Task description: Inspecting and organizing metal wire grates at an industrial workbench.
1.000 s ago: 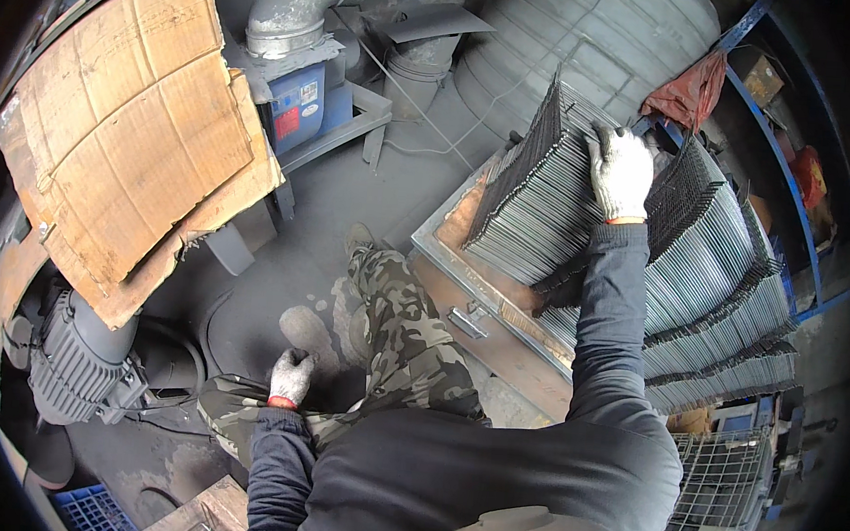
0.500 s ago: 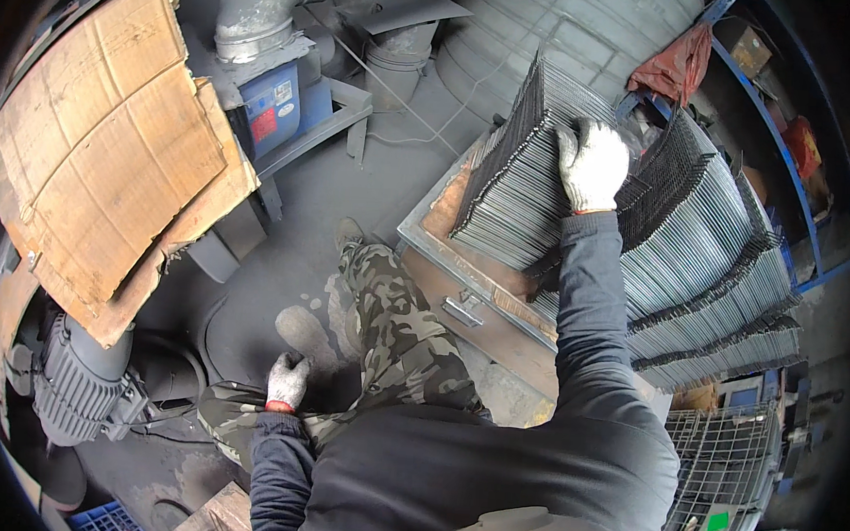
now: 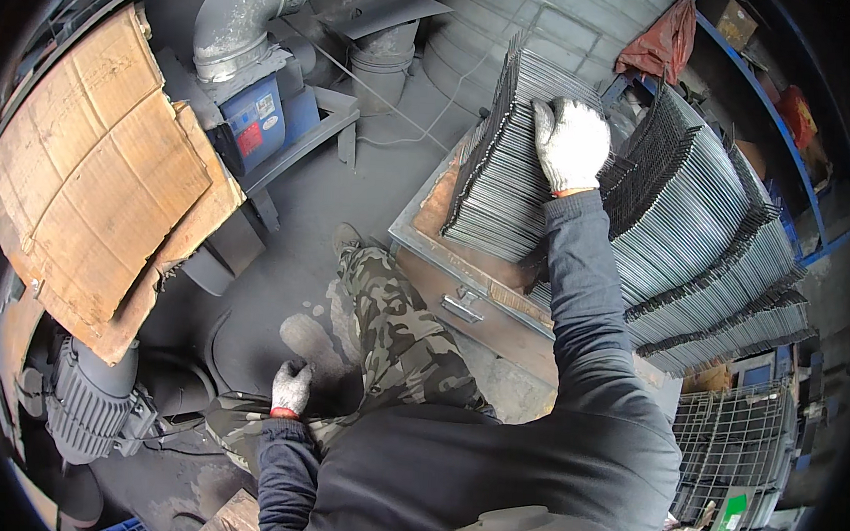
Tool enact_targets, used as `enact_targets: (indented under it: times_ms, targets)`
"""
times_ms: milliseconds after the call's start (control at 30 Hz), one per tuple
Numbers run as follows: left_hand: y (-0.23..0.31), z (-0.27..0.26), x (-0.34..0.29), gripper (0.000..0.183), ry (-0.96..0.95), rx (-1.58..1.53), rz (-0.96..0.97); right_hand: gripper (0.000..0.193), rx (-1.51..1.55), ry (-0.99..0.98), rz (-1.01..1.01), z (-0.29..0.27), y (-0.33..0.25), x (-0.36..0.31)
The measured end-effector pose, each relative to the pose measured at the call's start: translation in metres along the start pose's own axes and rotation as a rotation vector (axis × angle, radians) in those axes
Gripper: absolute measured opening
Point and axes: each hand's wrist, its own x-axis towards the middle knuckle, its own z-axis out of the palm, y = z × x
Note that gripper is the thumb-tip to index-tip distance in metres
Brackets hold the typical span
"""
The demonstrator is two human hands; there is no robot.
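My right hand (image 3: 570, 146), in a white glove, reaches forward onto a tall stack of thin grey metal pieces (image 3: 499, 173) with dark edges. Its thumb lies to the left over the pieces, and the other fingers curl over the stack; their tips are partly hidden. More rows of similar pieces (image 3: 686, 218) fan out just to the right of that hand. Low at my left thigh is my left hand (image 3: 291, 390), in a soiled glove, its fingers curled in with nothing visible in them. Under the stack is a box with a metal rim (image 3: 416, 224) and a latch.
Cardboard sheets (image 3: 100, 168) stand at the left above a ribbed motor (image 3: 90, 406). A blue machine (image 3: 256, 124) with a grey duct (image 3: 236, 20) is further ahead. A wire cage (image 3: 724, 469) sits at the lower right, and a blue rack (image 3: 793, 142) at the far right.
The whole view has shifted slightly as my head moved. My right hand stays on the same stack, and my left hand stays by my thigh.
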Motion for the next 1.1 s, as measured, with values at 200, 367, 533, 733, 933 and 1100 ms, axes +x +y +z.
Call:
enact_targets:
  times_ms: [200,367,533,733,933,1100]
  targets:
    - [0.015,-0.001,-0.007,0.043,-0.007,0.015,-0.058,0.044,0.067,0.027,-0.01,0.0,0.004,0.0]
    - [0.019,0.0,-0.008,0.041,0.005,0.037,-0.044,0.027,0.104,0.026,0.02,-0.016,-0.001,0.003]
    - [0.029,-0.003,-0.015,0.038,0.023,0.076,-0.056,0.037,0.55,0.319,-0.076,-0.061,-0.075,-0.047]
    - [0.005,0.004,-0.006,0.036,0.032,0.127,-0.023,0.043,1.395,-0.552,-0.024,-0.061,-0.261,-0.205]
    - [0.024,0.011,-0.014,0.044,-0.007,0.428,-0.044,0.059,1.73,-1.764,0.941,-0.024,-0.358,-0.34]
    - [0.02,0.016,-0.018,0.045,0.025,0.346,-0.036,0.06,1.423,-1.535,0.155,-0.012,-0.358,-0.358]
